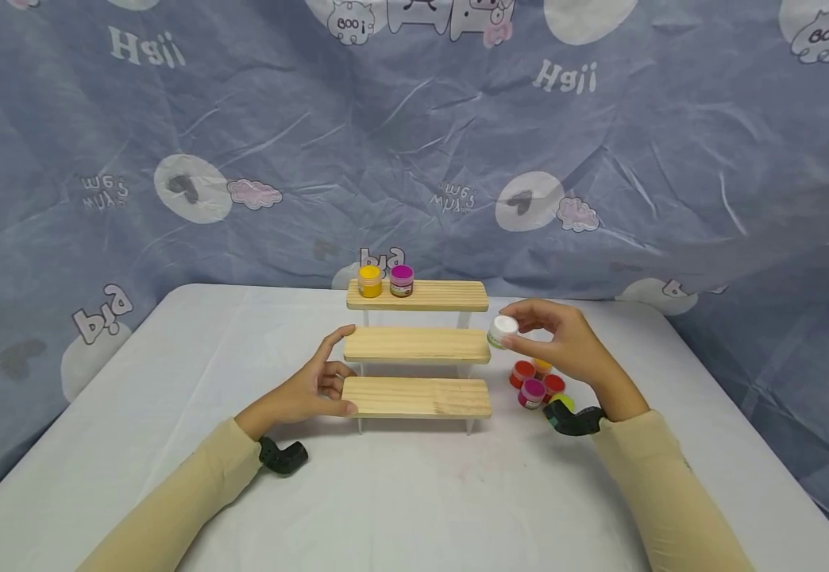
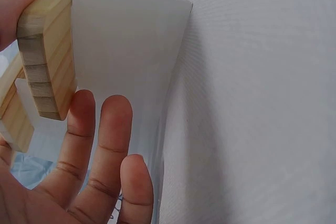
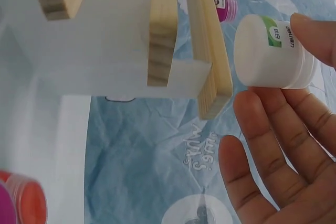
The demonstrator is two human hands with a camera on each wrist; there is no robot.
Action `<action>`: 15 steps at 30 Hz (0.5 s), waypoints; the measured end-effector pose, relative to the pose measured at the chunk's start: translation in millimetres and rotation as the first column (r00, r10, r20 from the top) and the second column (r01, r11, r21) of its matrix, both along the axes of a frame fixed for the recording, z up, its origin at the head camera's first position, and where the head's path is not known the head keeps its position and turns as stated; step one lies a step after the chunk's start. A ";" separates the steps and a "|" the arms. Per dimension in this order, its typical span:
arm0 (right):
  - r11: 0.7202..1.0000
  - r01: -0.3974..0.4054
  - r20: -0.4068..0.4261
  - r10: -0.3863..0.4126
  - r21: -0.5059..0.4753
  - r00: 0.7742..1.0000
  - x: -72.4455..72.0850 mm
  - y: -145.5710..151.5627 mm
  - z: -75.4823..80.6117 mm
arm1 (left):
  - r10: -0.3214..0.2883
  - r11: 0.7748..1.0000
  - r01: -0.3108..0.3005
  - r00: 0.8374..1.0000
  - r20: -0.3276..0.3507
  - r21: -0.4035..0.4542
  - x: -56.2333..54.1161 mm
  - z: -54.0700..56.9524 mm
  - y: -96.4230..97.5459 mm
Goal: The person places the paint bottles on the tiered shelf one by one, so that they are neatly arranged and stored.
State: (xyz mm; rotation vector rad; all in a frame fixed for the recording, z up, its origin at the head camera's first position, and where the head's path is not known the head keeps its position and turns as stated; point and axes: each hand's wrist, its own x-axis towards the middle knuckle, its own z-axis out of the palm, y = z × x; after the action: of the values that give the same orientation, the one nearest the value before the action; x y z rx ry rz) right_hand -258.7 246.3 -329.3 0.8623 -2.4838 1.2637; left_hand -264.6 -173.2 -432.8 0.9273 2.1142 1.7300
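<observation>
A three-tier stepped rack with pale wooden boards (image 1: pixel 417 397) and white side supports (image 2: pixel 126 40) stands mid-table. At its left end is my left hand (image 1: pixel 312 389), thumb on the lowest board and index finger reaching to the middle one. Other fingers (image 2: pixel 114 124) of that hand bend against the board's end and support. My right hand (image 1: pixel 561 342) pinches a small white paint jar (image 3: pixel 268 51) by its lid end, raised beside the rack's right end. On the top board sit a yellow paint jar (image 1: pixel 369 281) and a purple paint jar (image 1: pixel 401 280), toward the left.
Right of the rack, several more paint jars cluster on the white table (image 1: pixel 450 500): red (image 1: pixel 522 373), purple (image 1: pixel 531 393), orange and yellow-green, partly under my right hand. A blue-grey printed cloth (image 1: pixel 386 119) hangs behind the table.
</observation>
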 end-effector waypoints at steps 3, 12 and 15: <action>0.999 -0.017 0.049 0.018 -0.032 0.999 -2.0 -6.0 1.7 | 0.000 1.000 0.000 1.000 0.002 0.000 0.2 -0.3 -0.2; 0.993 -0.023 0.135 0.038 -0.114 0.990 -9.3 -25.1 6.1 | 0.012 1.000 -0.012 1.000 0.002 -0.007 0.5 0.4 -0.8; 0.990 -0.018 0.137 0.037 -0.137 0.990 -12.8 -31.9 6.7 | 0.015 1.000 -0.015 1.000 0.008 -0.002 0.6 0.5 -0.7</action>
State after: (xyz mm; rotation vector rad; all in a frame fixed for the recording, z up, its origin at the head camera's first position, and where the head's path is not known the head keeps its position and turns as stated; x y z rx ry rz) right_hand -271.5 214.4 -322.6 0.8035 -2.4618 1.5321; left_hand -264.1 -174.0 -432.3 0.9054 2.1231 1.7348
